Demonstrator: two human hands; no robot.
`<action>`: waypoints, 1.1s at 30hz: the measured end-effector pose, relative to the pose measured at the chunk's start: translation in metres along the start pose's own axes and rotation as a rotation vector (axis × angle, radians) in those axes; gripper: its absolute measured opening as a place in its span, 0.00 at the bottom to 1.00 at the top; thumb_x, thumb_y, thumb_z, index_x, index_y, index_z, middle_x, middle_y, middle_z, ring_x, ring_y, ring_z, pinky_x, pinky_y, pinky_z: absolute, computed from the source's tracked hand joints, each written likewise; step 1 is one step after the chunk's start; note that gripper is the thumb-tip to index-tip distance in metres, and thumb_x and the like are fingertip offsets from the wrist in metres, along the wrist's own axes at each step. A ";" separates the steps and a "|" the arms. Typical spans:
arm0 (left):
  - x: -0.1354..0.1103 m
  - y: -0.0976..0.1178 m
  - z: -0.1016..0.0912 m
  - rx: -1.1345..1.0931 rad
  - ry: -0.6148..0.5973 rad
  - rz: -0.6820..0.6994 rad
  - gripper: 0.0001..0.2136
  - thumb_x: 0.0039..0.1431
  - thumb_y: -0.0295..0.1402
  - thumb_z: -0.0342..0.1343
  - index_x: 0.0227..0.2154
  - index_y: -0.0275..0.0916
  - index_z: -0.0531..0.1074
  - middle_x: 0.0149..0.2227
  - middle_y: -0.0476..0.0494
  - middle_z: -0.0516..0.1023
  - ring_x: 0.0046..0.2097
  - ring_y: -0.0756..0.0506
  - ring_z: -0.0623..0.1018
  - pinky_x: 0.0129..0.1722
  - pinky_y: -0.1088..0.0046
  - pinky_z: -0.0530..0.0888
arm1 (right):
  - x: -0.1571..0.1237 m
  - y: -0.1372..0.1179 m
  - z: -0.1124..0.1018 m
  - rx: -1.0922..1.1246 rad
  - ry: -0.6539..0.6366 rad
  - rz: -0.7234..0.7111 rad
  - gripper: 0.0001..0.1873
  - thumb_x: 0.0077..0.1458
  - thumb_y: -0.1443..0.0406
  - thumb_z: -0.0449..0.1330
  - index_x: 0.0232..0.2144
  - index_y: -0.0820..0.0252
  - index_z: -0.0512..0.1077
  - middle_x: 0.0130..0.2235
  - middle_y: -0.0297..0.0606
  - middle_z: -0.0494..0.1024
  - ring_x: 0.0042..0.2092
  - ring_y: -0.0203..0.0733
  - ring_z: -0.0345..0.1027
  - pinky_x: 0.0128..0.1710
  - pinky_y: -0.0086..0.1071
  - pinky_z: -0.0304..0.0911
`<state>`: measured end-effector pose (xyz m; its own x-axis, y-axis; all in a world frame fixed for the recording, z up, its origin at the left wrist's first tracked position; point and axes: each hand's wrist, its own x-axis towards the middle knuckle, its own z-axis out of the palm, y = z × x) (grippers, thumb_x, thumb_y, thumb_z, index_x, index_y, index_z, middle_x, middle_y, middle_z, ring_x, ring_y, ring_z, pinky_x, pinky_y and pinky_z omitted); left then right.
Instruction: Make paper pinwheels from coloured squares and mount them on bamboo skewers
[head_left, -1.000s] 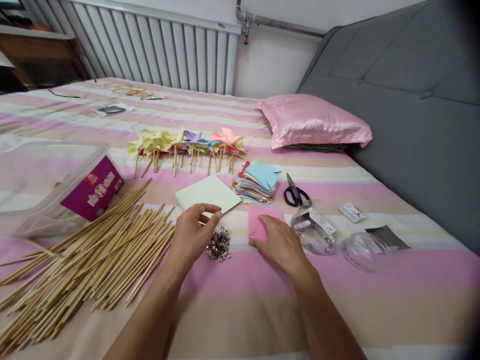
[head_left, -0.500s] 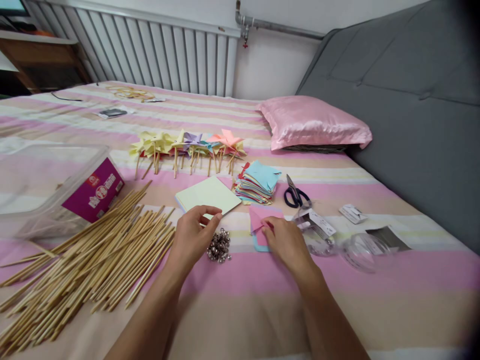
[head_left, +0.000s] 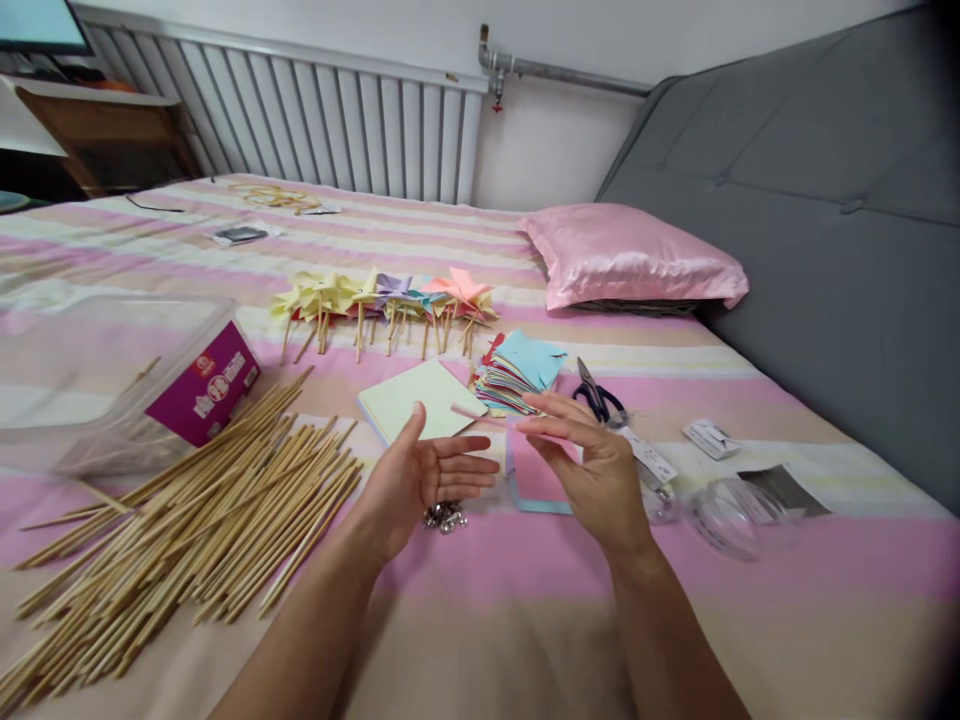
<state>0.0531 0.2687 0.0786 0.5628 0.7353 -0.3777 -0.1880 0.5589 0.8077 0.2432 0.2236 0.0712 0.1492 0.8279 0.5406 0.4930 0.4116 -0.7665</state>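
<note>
While your left hand [head_left: 420, 470] hovers palm-open above the little metal bells [head_left: 445, 517], your right hand [head_left: 596, 470] is spread loose, grasping nothing, over the pink paper square [head_left: 534, 478] lying on the bedspread [head_left: 525, 580] near the scissors [head_left: 598, 400].

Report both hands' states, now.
Left hand: open, nothing in it.
Right hand: fingers extended above the pink paper square; whether it grips anything cannot be told.
</note>
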 end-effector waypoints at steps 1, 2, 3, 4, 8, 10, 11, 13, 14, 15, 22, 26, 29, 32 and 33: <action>-0.001 0.002 0.000 -0.104 -0.058 -0.026 0.36 0.53 0.60 0.39 0.35 0.28 0.77 0.37 0.29 0.79 0.38 0.39 0.78 0.37 0.68 0.71 | 0.000 0.001 0.000 0.026 -0.055 -0.010 0.10 0.52 0.70 0.60 0.33 0.50 0.78 0.50 0.35 0.74 0.56 0.43 0.61 0.57 0.40 0.54; -0.003 0.004 0.000 -0.184 -0.086 -0.025 0.36 0.53 0.60 0.39 0.35 0.28 0.77 0.36 0.29 0.79 0.37 0.39 0.78 0.37 0.68 0.72 | 0.000 0.002 0.000 0.043 -0.102 -0.009 0.10 0.49 0.71 0.62 0.32 0.50 0.78 0.52 0.35 0.72 0.57 0.44 0.59 0.58 0.41 0.53; -0.004 0.005 0.000 -0.239 -0.086 -0.008 0.35 0.54 0.59 0.39 0.34 0.28 0.77 0.35 0.30 0.80 0.35 0.40 0.78 0.35 0.69 0.72 | 0.000 0.003 0.000 0.055 -0.138 -0.004 0.10 0.47 0.71 0.64 0.30 0.50 0.78 0.54 0.34 0.70 0.58 0.45 0.57 0.58 0.42 0.52; -0.005 0.006 0.000 -0.271 -0.068 0.013 0.33 0.55 0.57 0.42 0.33 0.28 0.77 0.34 0.32 0.80 0.33 0.42 0.78 0.33 0.70 0.73 | 0.000 0.003 0.000 0.063 -0.165 0.001 0.11 0.44 0.72 0.65 0.29 0.50 0.78 0.55 0.34 0.68 0.59 0.46 0.56 0.58 0.42 0.52; -0.006 0.003 0.001 -0.209 0.032 0.115 0.14 0.54 0.39 0.57 0.38 0.34 0.76 0.36 0.39 0.81 0.33 0.46 0.78 0.32 0.75 0.73 | -0.001 0.003 0.000 0.060 -0.237 0.038 0.12 0.44 0.74 0.64 0.28 0.50 0.79 0.59 0.32 0.63 0.60 0.47 0.54 0.57 0.42 0.53; -0.006 -0.001 0.002 -0.122 0.049 0.148 0.13 0.50 0.32 0.62 0.39 0.36 0.76 0.37 0.41 0.80 0.35 0.47 0.78 0.34 0.76 0.73 | -0.002 0.002 0.000 0.072 -0.258 0.069 0.13 0.44 0.74 0.63 0.29 0.50 0.78 0.59 0.33 0.62 0.59 0.48 0.55 0.56 0.42 0.55; -0.005 -0.002 0.002 -0.086 0.054 0.157 0.14 0.48 0.30 0.63 0.40 0.36 0.76 0.38 0.41 0.80 0.36 0.46 0.77 0.35 0.76 0.73 | -0.002 0.002 0.000 0.083 -0.269 0.088 0.13 0.45 0.74 0.63 0.30 0.50 0.78 0.59 0.33 0.62 0.59 0.47 0.56 0.55 0.42 0.56; -0.005 -0.004 0.002 -0.045 0.072 0.170 0.15 0.48 0.29 0.63 0.41 0.35 0.76 0.39 0.40 0.80 0.36 0.46 0.77 0.36 0.74 0.73 | -0.002 0.002 0.000 0.110 -0.284 0.124 0.14 0.45 0.74 0.63 0.31 0.50 0.78 0.59 0.34 0.62 0.58 0.46 0.58 0.55 0.42 0.58; -0.004 -0.005 0.002 -0.036 0.084 0.179 0.15 0.48 0.29 0.63 0.41 0.35 0.76 0.39 0.40 0.80 0.36 0.46 0.77 0.36 0.74 0.73 | -0.002 0.001 0.000 0.124 -0.290 0.137 0.14 0.46 0.74 0.62 0.32 0.49 0.78 0.59 0.34 0.62 0.57 0.46 0.59 0.54 0.42 0.58; -0.004 -0.005 0.001 -0.032 0.096 0.187 0.16 0.48 0.30 0.63 0.42 0.35 0.75 0.38 0.39 0.80 0.36 0.46 0.77 0.37 0.73 0.73 | -0.002 0.001 -0.001 0.141 -0.296 0.142 0.14 0.46 0.74 0.62 0.33 0.49 0.77 0.59 0.34 0.62 0.57 0.45 0.60 0.54 0.41 0.59; -0.004 -0.002 0.000 -0.033 0.174 0.219 0.16 0.46 0.31 0.64 0.40 0.34 0.76 0.38 0.39 0.80 0.35 0.47 0.76 0.35 0.74 0.71 | 0.001 -0.003 -0.010 0.245 -0.420 0.120 0.07 0.48 0.69 0.64 0.31 0.52 0.78 0.57 0.36 0.66 0.58 0.46 0.58 0.57 0.42 0.55; -0.004 -0.004 0.000 0.001 0.180 0.226 0.13 0.44 0.31 0.65 0.35 0.35 0.77 0.35 0.40 0.81 0.35 0.46 0.77 0.35 0.74 0.70 | 0.002 -0.007 -0.013 0.261 -0.456 0.137 0.05 0.49 0.67 0.64 0.30 0.53 0.78 0.57 0.37 0.66 0.58 0.46 0.58 0.57 0.43 0.54; -0.004 -0.006 -0.001 0.047 0.163 0.233 0.15 0.44 0.33 0.65 0.37 0.35 0.77 0.36 0.40 0.81 0.36 0.45 0.77 0.33 0.74 0.70 | 0.001 -0.007 -0.013 0.213 -0.464 0.136 0.04 0.48 0.65 0.64 0.30 0.51 0.78 0.59 0.36 0.63 0.60 0.47 0.56 0.57 0.43 0.55; -0.004 -0.008 -0.001 0.082 0.149 0.246 0.17 0.44 0.34 0.65 0.39 0.36 0.77 0.35 0.40 0.81 0.35 0.45 0.77 0.31 0.75 0.69 | 0.001 -0.007 -0.012 0.164 -0.480 0.120 0.04 0.48 0.64 0.65 0.30 0.50 0.79 0.62 0.33 0.58 0.62 0.49 0.50 0.57 0.45 0.55; -0.004 -0.008 -0.001 0.089 0.142 0.248 0.16 0.44 0.34 0.65 0.39 0.36 0.77 0.34 0.40 0.81 0.34 0.45 0.76 0.30 0.76 0.69 | 0.000 -0.007 -0.012 0.159 -0.482 0.117 0.04 0.48 0.63 0.65 0.30 0.49 0.79 0.62 0.32 0.57 0.63 0.50 0.48 0.58 0.46 0.54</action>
<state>0.0513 0.2619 0.0731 0.3890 0.8950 -0.2185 -0.2311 0.3243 0.9173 0.2501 0.2167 0.0805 -0.2347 0.9380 0.2552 0.3552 0.3271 -0.8757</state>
